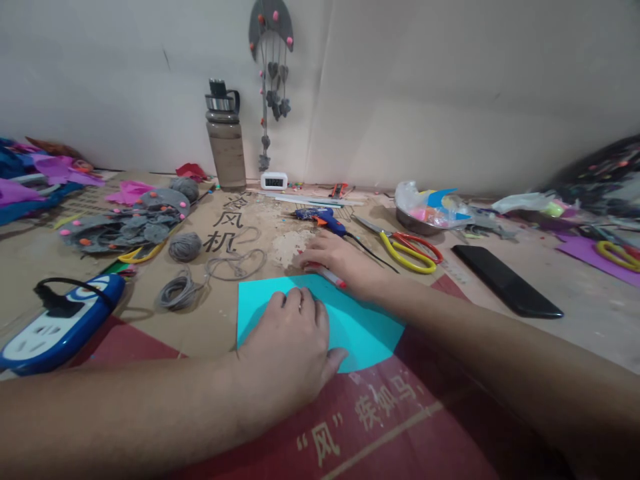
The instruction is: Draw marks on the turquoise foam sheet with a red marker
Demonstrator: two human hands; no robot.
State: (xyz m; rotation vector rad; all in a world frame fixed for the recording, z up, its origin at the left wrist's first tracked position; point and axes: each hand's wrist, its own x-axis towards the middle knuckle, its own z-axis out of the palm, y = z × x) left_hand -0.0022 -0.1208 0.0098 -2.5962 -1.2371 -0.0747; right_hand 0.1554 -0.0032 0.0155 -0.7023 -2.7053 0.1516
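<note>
My left hand (293,347) lies palm down on a turquoise sheet (370,337), fingers together, thumb out to the side, as I watch through the head camera. At the sheet's far edge, my right hand (340,257) covers part of a red-and-white pen (329,275); I cannot tell whether its fingers pinch it. Beyond the sheet sits a blue glue gun (323,219); right of it, scissors (415,259) and a black phone (505,280); left of it, a coil of gray yarn (179,293) and a power strip (65,327). Farthest beyond stands a water bottle (227,150).
</note>
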